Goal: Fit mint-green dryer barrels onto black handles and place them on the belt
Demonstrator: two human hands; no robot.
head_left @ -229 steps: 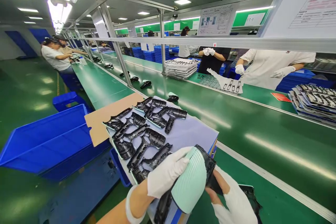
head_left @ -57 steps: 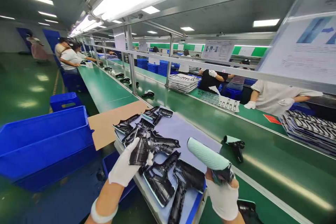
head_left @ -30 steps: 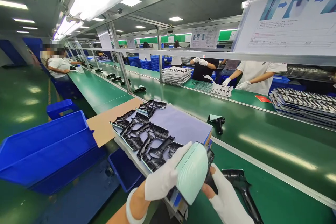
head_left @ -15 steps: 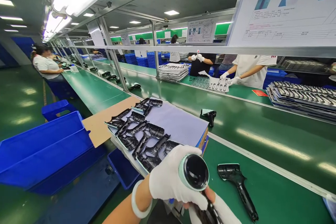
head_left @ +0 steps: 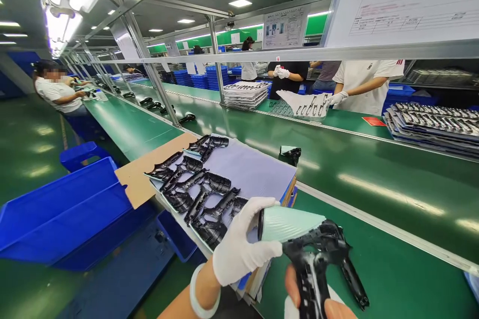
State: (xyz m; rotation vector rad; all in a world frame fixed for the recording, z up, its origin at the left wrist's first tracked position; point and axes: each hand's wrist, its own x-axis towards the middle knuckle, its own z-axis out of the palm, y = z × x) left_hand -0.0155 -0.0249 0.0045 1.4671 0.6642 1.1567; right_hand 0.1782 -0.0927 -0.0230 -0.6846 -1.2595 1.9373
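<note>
"While both hands are occupied, where is the hair dryer (head_left: pixel 299 239)?"

"It is in front of the person, above the green workbench (head_left: pixel 404 259). The pale green barrel (head_left: pixel 290 224) points toward the left, and the black handle (head_left: pixel 312 279) points down."

"State the condition of each hand."

"The left hand (head_left: pixel 245 246), in a white glove, grasps the open end of the barrel, with fingers over the top and the thumb below. The right hand (head_left: pixel 318 301) grips the handle between a bare thumb and a bare finger. Its lower part is cut off by the lower edge of the view."

"What lies behind the dryer?"

"A black dryer part (head_left: pixel 354 281) lies on the workbench, partly hidden by the held unit."

"And on the left side?"

"Black half shells (head_left: pixel 211 184) rest, hollow faces up, on the pale sheet (head_left: pixel 249 164) atop a stack. A brown board (head_left: pixel 144 177) extends from the far left side of the stack. Blue bins (head_left: pixel 75 209) stand farther left."

"Identify the items beyond the stack."

"Another dryer (head_left: pixel 291 154) lies on the green conveyor (head_left: pixel 337 169). Across it, a person in a white shirt (head_left: pixel 368 84) has a gloved hand at a white sheet (head_left: pixel 307 104) bearing small black parts."
</note>
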